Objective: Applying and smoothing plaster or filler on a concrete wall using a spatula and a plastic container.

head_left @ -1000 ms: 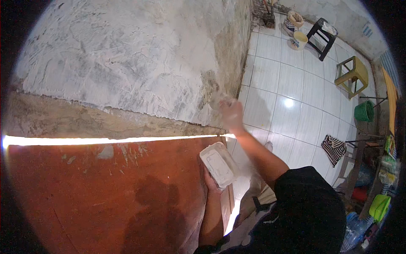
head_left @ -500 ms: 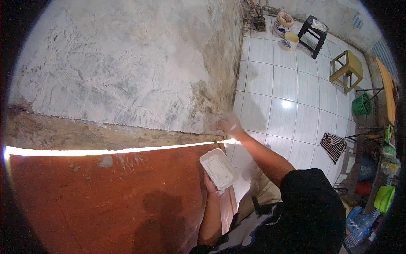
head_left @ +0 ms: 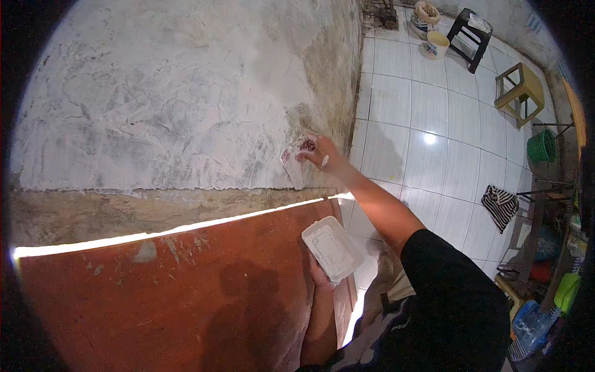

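Observation:
My left hand (head_left: 320, 273) grips a white rectangular plastic tub (head_left: 334, 249) from below and the side; white paste coats its inside. Up at the wall, my right hand (head_left: 323, 153) is closed around a scraper (head_left: 291, 167) smeared white, its flat blade lying against the surface. Some paste sticks to the fingers. Rough patches of white filler cover the wall (head_left: 155, 118), with bare grey-brown plaster along its lower edge and right side. The scraper's handle is mostly hidden by my fingers.
A reddish-brown panel (head_left: 161, 297) stands below the wall, with a bright gap along its top. On the white tiled floor (head_left: 421, 173) are a yellowish bucket (head_left: 437, 46), a black stool (head_left: 469, 37), a yellow stool (head_left: 522, 93), a striped cloth (head_left: 499, 206) and a green basket (head_left: 542, 146).
My right hand has moved up and left on the wall, and the scraper now shows clearly. The view has shifted slightly; the tub stays in my left hand.

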{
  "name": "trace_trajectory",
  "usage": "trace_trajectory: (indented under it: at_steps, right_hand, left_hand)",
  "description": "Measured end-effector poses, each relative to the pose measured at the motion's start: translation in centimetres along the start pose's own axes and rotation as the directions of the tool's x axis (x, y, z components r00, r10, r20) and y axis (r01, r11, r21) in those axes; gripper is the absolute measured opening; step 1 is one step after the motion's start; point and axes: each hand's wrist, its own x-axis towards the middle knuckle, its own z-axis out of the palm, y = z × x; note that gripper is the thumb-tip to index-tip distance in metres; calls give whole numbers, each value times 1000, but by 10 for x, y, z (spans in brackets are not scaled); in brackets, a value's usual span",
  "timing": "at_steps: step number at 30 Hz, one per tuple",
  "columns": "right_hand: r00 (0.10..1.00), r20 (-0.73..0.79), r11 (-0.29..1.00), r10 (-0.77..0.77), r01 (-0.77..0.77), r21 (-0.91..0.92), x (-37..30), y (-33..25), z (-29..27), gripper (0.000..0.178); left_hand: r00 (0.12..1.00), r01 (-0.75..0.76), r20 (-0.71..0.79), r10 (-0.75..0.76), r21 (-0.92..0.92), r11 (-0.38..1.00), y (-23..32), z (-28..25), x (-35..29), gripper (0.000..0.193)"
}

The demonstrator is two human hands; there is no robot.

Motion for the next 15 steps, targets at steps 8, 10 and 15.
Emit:
trace_trajectory:
  at_steps: [8,10,15]
  right_hand:
    - [991,128,999,-29,33,-28,13,6,-1,45]
    - [992,104,997,-64,67,-24,11,13,-4,43]
    - [992,-108,996,66,-73,-58,7,28,-15,32]
  left_hand:
    - [999,28,20,-27,-42,999,-3,-9,0,61]
    - [1000,-3,-5,3,27,1000,-1,-4,-4,61]
    - [997,-29,-67,35,89,996,7,21,-10,62]
